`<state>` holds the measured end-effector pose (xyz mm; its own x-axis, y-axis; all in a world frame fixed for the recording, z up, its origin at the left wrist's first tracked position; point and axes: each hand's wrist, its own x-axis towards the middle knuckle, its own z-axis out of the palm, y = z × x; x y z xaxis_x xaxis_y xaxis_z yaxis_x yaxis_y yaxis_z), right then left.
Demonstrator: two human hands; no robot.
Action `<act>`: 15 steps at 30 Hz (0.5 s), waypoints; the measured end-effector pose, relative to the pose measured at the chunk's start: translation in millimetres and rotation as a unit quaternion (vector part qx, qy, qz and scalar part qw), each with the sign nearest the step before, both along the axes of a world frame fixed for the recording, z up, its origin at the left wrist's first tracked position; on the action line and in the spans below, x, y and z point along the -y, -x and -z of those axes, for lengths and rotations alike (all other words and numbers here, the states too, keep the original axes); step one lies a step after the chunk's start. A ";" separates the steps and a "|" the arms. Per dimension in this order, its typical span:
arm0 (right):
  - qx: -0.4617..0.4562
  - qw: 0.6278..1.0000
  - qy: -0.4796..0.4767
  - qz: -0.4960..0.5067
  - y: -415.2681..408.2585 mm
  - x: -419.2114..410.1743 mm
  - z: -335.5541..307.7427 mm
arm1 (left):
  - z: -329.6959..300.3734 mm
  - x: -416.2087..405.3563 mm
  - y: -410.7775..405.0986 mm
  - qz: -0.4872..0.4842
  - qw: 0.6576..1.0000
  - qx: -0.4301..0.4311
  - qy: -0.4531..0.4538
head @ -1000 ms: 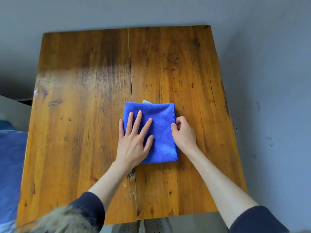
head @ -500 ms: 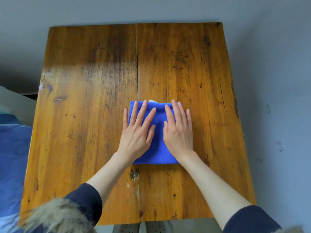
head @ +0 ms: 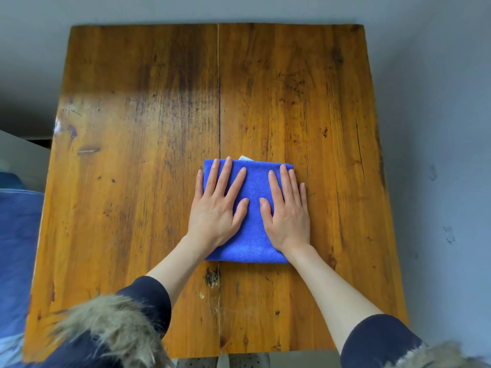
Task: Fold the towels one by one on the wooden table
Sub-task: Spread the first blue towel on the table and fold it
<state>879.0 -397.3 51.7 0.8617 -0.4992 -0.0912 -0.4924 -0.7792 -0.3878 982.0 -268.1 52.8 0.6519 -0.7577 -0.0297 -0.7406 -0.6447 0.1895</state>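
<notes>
A blue towel (head: pixel 252 227), folded into a small rectangle, lies near the middle of the wooden table (head: pixel 132 181). A white tag peeks out at its far edge. My left hand (head: pixel 218 208) lies flat on the towel's left half with fingers spread and straight. My right hand (head: pixel 288 211) presses flat on the right half, fingers straight and together, its little finger over the towel's right edge.
Blue fabric (head: pixel 16 248) sits off the table's left side, beside a pale surface. A grey floor surrounds the table. A crack runs down the table's middle, under the towel's left part.
My right hand went from gripping the towel's right edge to lying flat on top. Both hands now sit a little further apart on the towel.
</notes>
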 end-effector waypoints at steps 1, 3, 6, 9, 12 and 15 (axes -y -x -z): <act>-0.014 1.000 0.002 -0.005 -0.4 0.5 -1.1 | -1.6 0.3 -0.3 0.001 1.000 -0.003 -0.009; -0.041 0.999 -0.005 -0.019 -0.9 2.4 -5.7 | -7.1 0.7 -0.7 0.006 1.000 -0.017 -0.022; -0.039 0.998 -0.045 -0.025 3.7 5.2 -19.0 | -18.0 -6.4 1.6 0.006 0.998 -0.058 -0.002; -0.007 0.999 -0.032 0.022 19.6 1.4 -31.6 | -25.9 -24.2 15.4 0.000 0.997 -0.069 0.024; -0.001 1.000 0.011 -0.018 33.9 -16.0 -33.4 | -23.9 -39.2 34.5 0.017 0.998 -0.053 0.005; -0.040 0.997 0.029 -0.052 42.5 -28.4 -23.5 | -16.3 -43.7 42.0 0.016 0.998 -0.052 -0.029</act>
<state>836.5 -368.9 75.2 0.9000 -0.4141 -0.1357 -0.4357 -0.8478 -0.3022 940.0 -224.4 69.0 0.6191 -0.7726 -0.1407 -0.7386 -0.6337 0.2300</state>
